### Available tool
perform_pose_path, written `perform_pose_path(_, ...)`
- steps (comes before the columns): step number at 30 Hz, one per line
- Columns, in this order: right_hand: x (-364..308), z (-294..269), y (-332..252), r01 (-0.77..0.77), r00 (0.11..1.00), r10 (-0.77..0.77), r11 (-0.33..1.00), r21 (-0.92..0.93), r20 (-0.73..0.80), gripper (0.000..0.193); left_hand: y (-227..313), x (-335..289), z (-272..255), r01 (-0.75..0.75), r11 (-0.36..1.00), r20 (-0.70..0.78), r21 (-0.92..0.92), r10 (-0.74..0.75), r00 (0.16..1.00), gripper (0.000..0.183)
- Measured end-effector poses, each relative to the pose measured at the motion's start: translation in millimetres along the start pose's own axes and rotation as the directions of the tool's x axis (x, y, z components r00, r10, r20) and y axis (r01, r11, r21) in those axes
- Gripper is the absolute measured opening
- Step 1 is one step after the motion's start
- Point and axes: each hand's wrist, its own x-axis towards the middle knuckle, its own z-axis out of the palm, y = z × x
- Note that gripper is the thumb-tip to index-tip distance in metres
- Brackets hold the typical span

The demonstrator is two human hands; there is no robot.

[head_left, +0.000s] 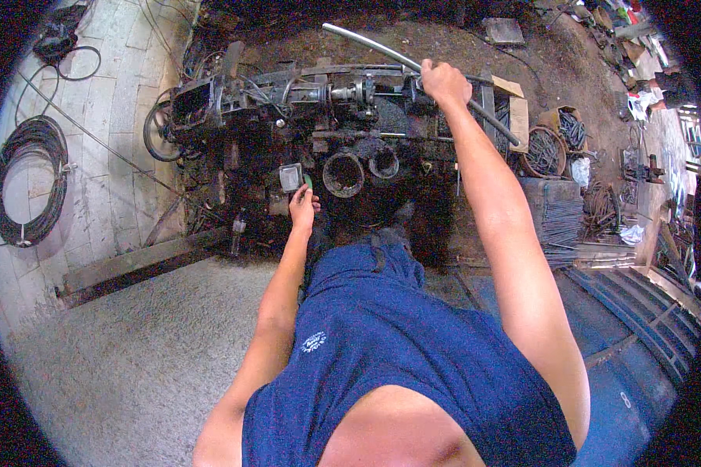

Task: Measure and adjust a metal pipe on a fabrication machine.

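High on the right side, my right hand (445,82) is closed around a long, slightly bent metal bar (374,45). The bar slants across a dark, greasy machine (331,93), from the far middle down to the right. Lower and left of the machine's middle, my left hand (304,207) has its fingers bent against a small green piece (308,180). That piece sits beside a pale square box (290,177); whether the fingers grip or only touch it is hard to see. Two round metal rings or pots (343,174) lie just right of this hand.
A coil of black wire (27,183) lies on the pale floor at left. To the right stand a basket of metal rods (544,152), a carton of metal pieces (568,128) and a stack of rods (553,214). A clear bottle (237,233) stands near a wooden beam (144,265).
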Motion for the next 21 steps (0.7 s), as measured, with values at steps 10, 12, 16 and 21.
perform_pose_path(10, 0.4, -2.4, 0.3, -0.021, 0.999, 0.021, 1.000, 0.004, 0.049, 0.064, 1.8, -1.9, 3.5, 0.011, 1.000, -0.024, 0.021, -0.011, 1.000, 0.032)
perform_pose_path(12, 1.3, -2.4, 1.3, -0.028, 0.998, 0.028, 1.000, 0.010, 0.049, 0.064, 4.3, -3.2, 4.8, 0.016, 0.999, -0.021, 0.028, -0.015, 1.000, 0.032)
perform_pose_path(16, 0.7, -0.4, -1.2, -0.015, 0.999, 0.016, 1.000, -0.010, 0.046, 0.064, 1.1, -1.9, 1.9, 0.007, 0.999, 0.010, -0.052, -0.007, 1.000, 0.033)
perform_pose_path(21, -2.1, -5.1, -1.3, -0.010, 0.999, 0.011, 1.000, -0.020, 0.048, 0.064, 9.1, -7.9, 6.9, 0.022, 0.999, -0.020, 0.034, -0.021, 1.000, 0.034)
